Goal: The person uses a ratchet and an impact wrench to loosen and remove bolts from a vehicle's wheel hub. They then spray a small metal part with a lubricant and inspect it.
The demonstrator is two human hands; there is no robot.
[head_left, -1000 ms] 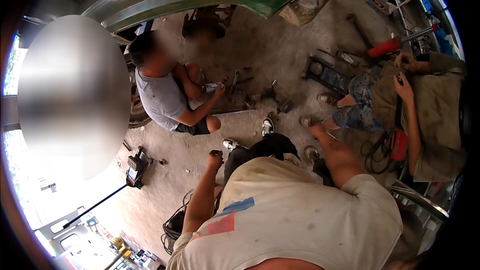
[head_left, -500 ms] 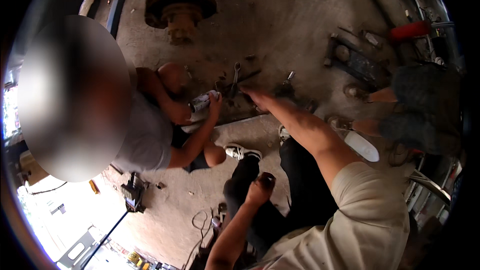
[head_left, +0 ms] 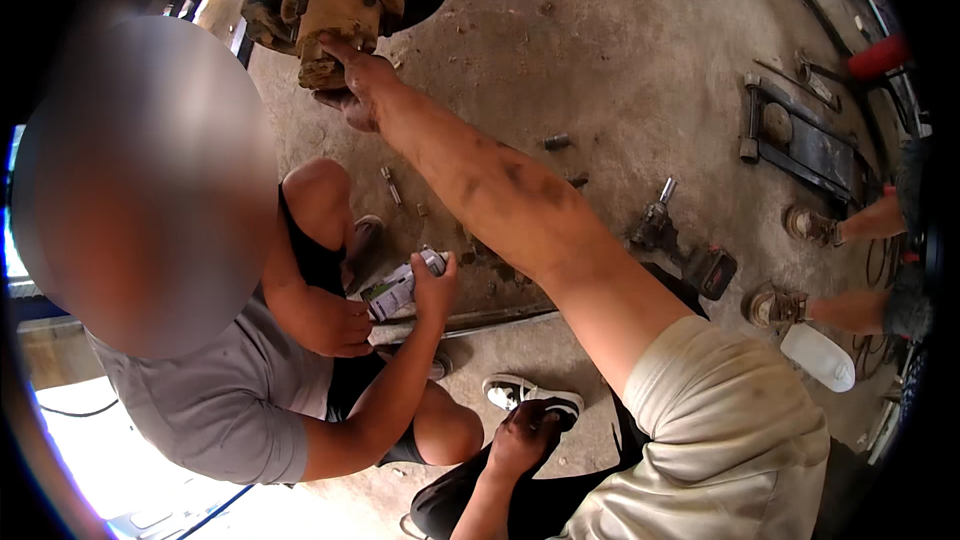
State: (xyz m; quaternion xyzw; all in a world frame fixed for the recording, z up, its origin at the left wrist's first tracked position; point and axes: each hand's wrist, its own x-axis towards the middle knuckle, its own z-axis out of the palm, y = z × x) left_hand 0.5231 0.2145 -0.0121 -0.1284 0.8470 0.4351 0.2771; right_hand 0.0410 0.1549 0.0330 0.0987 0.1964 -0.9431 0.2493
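Observation:
At the upper left, my right hand [head_left: 358, 88] reaches across and grips the narrow end of a rusty wheel hub [head_left: 338, 25], thumb on top and fingers beneath. A dark round disc sits behind the hub. My left hand [head_left: 520, 440] is closed near my knee, above a black-and-white shoe [head_left: 505, 392]. Something small and dark is in its fingers, too shadowed to name. To my left a crouching person in a grey shirt holds a spray can [head_left: 405, 285] in both hands. Below my right forearm lies a cordless impact wrench [head_left: 662, 232] with a long socket fitted.
A dark socket [head_left: 556, 141] and a small metal extension piece [head_left: 391, 185] lie on the concrete floor. A low floor jack [head_left: 800, 145] stands at the right, near another person's shoes [head_left: 778, 307] and a white plastic container [head_left: 818, 357].
My right hand has moved from the tools on the floor up and left onto the wheel hub. The view has shifted; my left hand stays closed, and the other person still holds the spray can.

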